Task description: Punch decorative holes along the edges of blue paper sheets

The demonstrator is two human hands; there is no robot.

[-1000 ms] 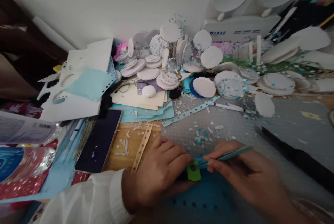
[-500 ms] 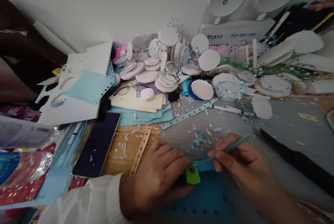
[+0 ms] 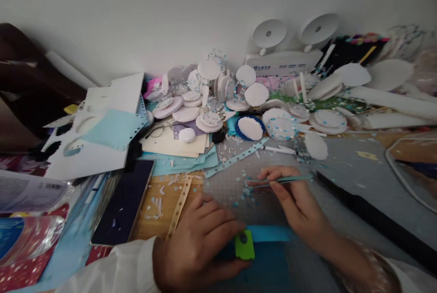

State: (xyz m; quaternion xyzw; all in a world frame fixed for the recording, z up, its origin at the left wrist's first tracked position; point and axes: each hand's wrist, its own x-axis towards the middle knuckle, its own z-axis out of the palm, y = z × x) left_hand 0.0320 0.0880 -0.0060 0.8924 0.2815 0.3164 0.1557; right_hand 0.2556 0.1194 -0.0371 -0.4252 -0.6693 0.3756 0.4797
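My left hand [image 3: 205, 243] is closed around a small green craft punch [image 3: 244, 244] near the front of the mat. Blue paper [image 3: 271, 234] sticks out to the right of the punch and lies below it. In my right hand [image 3: 302, 206] is a pair of teal tweezers [image 3: 295, 178], pinched between thumb and fingers. Their tips reach over a scatter of tiny blue star-shaped paper pieces [image 3: 248, 195] on the grey cutting mat [image 3: 235, 170]. Whether the tips grip a piece, I cannot tell.
White paper discs [image 3: 251, 128], some with blue bits, crowd the back. A phone [image 3: 124, 202] and stacked papers [image 3: 177, 145] lie left. A long black tool [image 3: 368, 215] crosses the right side. A punched blue strip [image 3: 235, 161] and a white pen [image 3: 280, 149] rest on the mat.
My right hand has moved the tweezers up and away from the punch to over the star pieces. My left hand keeps its hold on the punch. The view has shifted.
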